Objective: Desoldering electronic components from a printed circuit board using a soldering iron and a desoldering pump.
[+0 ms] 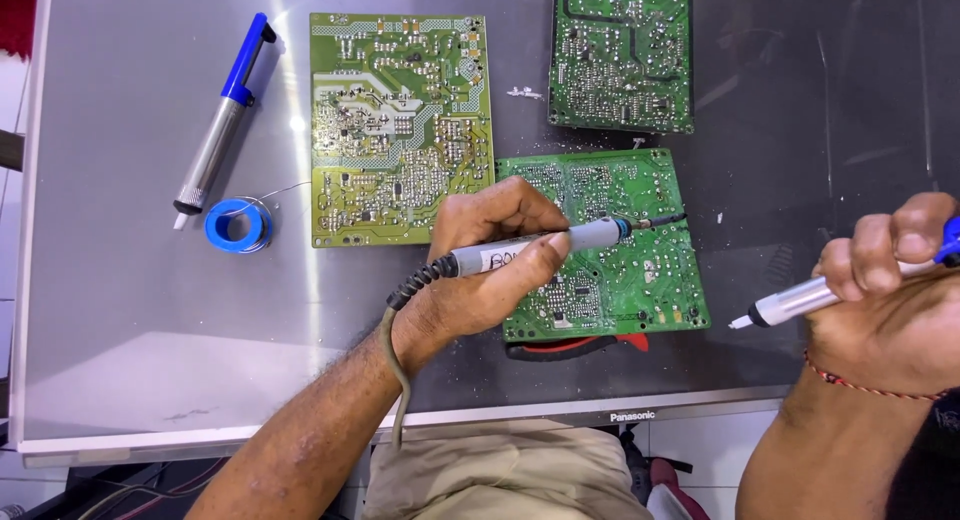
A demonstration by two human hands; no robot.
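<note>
The left hand (490, 265) is closed around a soldering iron (545, 248), gripping its grey handle like a pen. The iron's long axis runs nearly level, from lower left to upper right, and its dark tip rests over the right-hand part of the green circuit board (610, 245) lying flat on the grey surface (130, 310). The hand itself lies on the board's left edge, so the tip points away from it, to the right.

The right hand (885, 280) is closed on a solder sucker (800, 302), a metal tube with a blue end. Its white nozzle points left toward the same board but hangs apart from it, just off the board's lower right corner. The left hand is therefore the nearer one to the board.

A red-handled tool (575, 347) shows from under the board's near edge. Farther left lie a second solder sucker (222, 115), a blue spool of solder (238, 225) and two more boards.
</note>
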